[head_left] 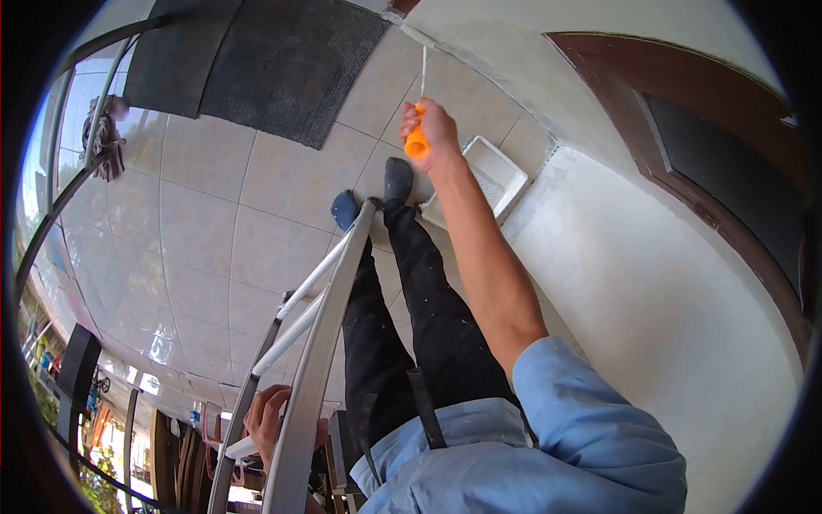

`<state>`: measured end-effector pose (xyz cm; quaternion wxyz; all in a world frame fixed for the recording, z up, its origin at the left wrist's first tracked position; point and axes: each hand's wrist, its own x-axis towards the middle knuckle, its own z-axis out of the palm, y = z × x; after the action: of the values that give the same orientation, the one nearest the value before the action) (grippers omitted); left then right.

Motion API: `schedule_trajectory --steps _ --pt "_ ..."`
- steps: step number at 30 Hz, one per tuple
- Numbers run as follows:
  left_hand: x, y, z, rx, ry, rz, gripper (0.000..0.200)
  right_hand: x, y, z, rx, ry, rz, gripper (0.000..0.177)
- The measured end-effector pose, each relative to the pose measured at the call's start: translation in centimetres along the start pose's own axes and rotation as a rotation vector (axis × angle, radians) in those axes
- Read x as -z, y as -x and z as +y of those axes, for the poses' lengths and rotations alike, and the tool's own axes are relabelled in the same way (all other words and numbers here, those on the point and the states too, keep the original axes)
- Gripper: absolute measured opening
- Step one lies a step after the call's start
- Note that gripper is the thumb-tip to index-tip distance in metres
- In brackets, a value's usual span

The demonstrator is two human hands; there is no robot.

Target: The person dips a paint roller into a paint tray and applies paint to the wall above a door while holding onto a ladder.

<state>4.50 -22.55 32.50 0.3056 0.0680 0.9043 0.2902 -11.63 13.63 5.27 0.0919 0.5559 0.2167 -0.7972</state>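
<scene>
My right hand [435, 137] is closed around the orange handle of a paint roller [417, 144]. Its thin white rod runs up to a pale roller head, which lies against the base of the wall. Below that hand, a white paint tray [507, 171] sits on the tiles, partly hidden by my forearm. At lower left, my left hand [267, 418] has its fingers curled over an aluminium ladder [330, 304] beside my legs. The ladder's rail hides part of that hand.
Dark mats [282, 64] lie on the tiled floor [193, 227] ahead. A white wall [659, 317] with a brown-framed door [685, 128] stands to the right. A metal railing [56, 201] with a cloth [107, 141] on it curves along the left. Planks [175, 458] stand at lower left.
</scene>
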Motion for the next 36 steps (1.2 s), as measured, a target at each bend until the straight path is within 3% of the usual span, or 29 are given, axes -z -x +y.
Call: schedule_trajectory --steps 6,14,20,27,36 --pt "0.0 0.0 0.0 0.000 -0.006 0.001 0.057 1.7 7.3 1.7 0.021 0.092 0.043 0.023" --pt "0.0 0.3 -0.1 0.036 0.001 0.016 0.061 0.7 0.1 0.2 0.018 0.038 0.011 0.021" --pt "0.1 0.0 0.4 0.030 -0.006 0.004 0.056 2.9 6.8 2.9 0.032 0.066 0.020 0.020" --pt "0.3 0.0 0.4 0.076 0.027 -0.003 0.061 3.9 1.2 2.1 0.028 0.087 -0.033 0.025" --pt "0.1 0.1 -0.1 0.017 0.033 -0.010 0.056 7.0 7.2 3.3 0.024 0.094 0.001 0.024"
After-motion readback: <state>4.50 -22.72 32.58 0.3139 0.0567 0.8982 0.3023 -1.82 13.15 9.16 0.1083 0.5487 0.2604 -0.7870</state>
